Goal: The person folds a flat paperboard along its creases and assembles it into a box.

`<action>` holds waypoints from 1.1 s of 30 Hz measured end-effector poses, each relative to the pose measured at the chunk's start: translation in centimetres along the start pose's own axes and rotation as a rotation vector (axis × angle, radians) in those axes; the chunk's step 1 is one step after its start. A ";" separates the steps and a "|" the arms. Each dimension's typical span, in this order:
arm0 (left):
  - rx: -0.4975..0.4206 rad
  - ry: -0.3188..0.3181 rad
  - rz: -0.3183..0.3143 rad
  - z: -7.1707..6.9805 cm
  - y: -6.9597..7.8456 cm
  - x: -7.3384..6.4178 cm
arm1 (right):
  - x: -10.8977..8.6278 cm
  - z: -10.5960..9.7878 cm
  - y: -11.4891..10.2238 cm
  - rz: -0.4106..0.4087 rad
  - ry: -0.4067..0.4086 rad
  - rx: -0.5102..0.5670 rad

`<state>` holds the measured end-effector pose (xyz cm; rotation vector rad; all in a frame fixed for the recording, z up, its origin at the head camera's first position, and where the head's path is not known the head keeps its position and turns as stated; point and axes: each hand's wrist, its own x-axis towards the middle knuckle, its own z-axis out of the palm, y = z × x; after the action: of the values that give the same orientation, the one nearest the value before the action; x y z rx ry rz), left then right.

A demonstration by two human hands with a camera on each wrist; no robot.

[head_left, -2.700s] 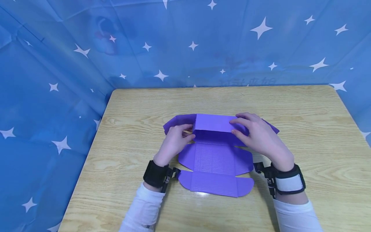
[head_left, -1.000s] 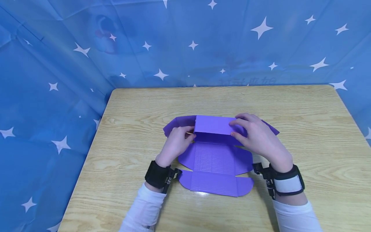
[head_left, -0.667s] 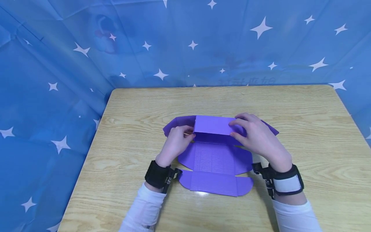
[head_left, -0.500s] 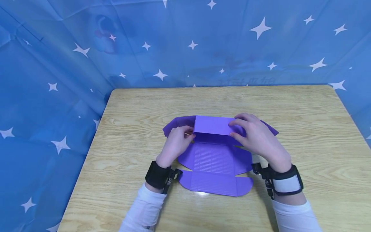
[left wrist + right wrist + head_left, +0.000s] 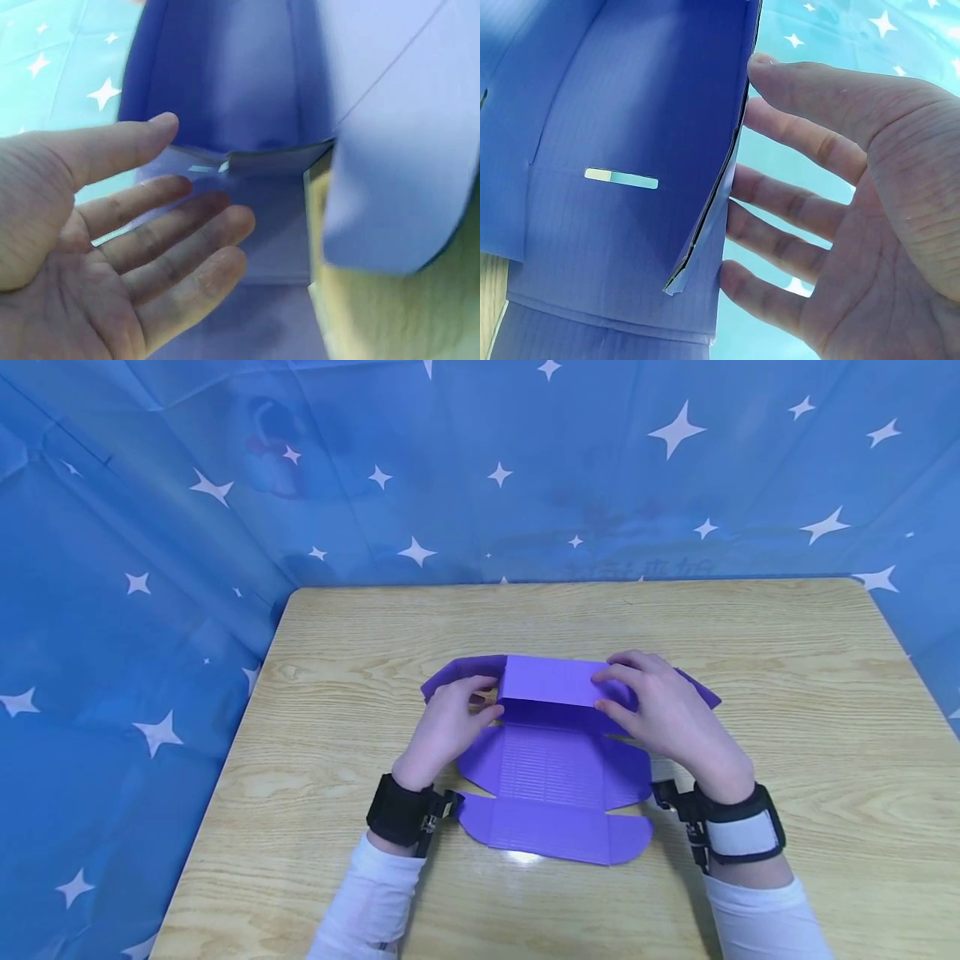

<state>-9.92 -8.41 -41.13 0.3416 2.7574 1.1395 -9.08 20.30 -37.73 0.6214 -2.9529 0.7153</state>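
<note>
A purple cardboard box (image 5: 552, 764), partly folded, lies on the table with its base and near flaps spread out flat. Its far wall stands up, and a top panel (image 5: 551, 682) bends over toward the person. My right hand (image 5: 667, 710) holds that panel's right end, thumb at the front edge and fingers against the outer face. At the left end, my left hand (image 5: 448, 720) has its fingers spread, the thumb tip close to the panel's edge. In the right wrist view, a slot shows in the purple cardboard (image 5: 622, 232).
The wood-grain table (image 5: 360, 635) extends on all sides of the box. A blue star-printed cloth (image 5: 480, 443) hangs behind the table and along its left. Side flaps (image 5: 697, 685) stick out beyond both ends of the raised wall.
My left hand has spread its fingers and shifted slightly left and back from the panel's end. The bent panel has tipped up a little since half a second ago. My right hand stays put.
</note>
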 end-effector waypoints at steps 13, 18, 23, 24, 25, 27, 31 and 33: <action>-0.053 0.213 0.109 -3.2 -0.3 -0.8 | -0.1 -0.1 0.0 0.010 -0.003 0.001; -0.069 0.232 0.039 -3.8 -1.6 -0.7 | -0.1 -0.1 0.0 0.013 -0.005 0.002; -0.019 0.170 -0.043 -3.6 -3.3 -0.3 | -0.1 -0.1 0.0 0.019 -0.011 0.009; -0.006 0.161 -0.052 -3.5 -3.5 -0.2 | -0.1 -0.1 0.0 0.019 -0.012 0.010; 0.006 0.158 -0.056 -3.4 -3.7 -0.2 | -0.2 -0.1 -0.1 0.019 -0.013 0.011; 0.000 0.152 -0.061 -3.3 -4.0 -0.2 | -0.2 0.0 -0.1 0.021 -0.015 0.012; -0.005 0.161 -0.049 -3.2 -4.1 -0.1 | -0.1 0.0 -0.2 0.023 -0.022 0.016; -0.010 0.163 -0.046 -3.1 -4.0 -0.1 | -0.1 0.0 -0.2 0.023 -0.022 0.018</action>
<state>-11.11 -13.29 -41.78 0.1898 2.8806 1.2212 -8.88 20.21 -37.64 0.6013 -2.9822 0.7429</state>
